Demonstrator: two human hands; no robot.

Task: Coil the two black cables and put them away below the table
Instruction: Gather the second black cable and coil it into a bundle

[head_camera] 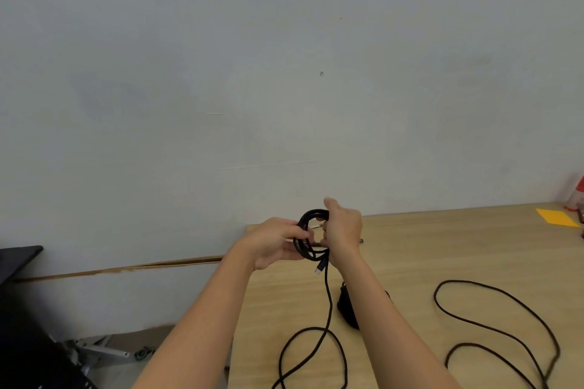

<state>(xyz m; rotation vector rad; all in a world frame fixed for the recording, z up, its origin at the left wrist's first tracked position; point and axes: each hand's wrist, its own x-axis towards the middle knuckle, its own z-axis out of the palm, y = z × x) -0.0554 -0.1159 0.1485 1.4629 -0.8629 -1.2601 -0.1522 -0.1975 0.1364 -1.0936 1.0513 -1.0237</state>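
Fingers, left: fingers (pixel 300 235) of the left hand (pixel 275 243) pinched together on the near side of the coil (pixel 311 235), thumb side toward the loops.
Fingers, right: right hand (pixel 343 230) curled into a fist round the far side of the same coil; one finger sticks up free above the loops.
Head view, held cable: first black cable (pixel 328 303) partly wound into a few small loops, held up over the table (pixel 410 262) near its back edge. A connector end (pixel 319 269) dangles just under the coil.
Head view, loose tail: unwound length drops from the coil to the tabletop and lies in a wide loop near the front edge; its far end runs out of frame.
Head view, second cable: second black cable (pixel 499 325) lies uncoiled in big curves on the right of the table, well apart from the hands.
Head view, other items: dark object (pixel 347 306) on the table behind the right forearm, identity unclear; orange sheet (pixel 557 217) at the far right corner.
Handling, judgement: cable looks light, limp and braided, so not slippery; loops likely spring open if grip loosens.
Grip point, judgement: keep the left pinch across all the loops at one spot; right hand takes the tail close to the coil and feeds it round. Avoid pulling on the connector.
Progress, judgement: first coil unfinished; second cable untouched; nothing stowed below the table.
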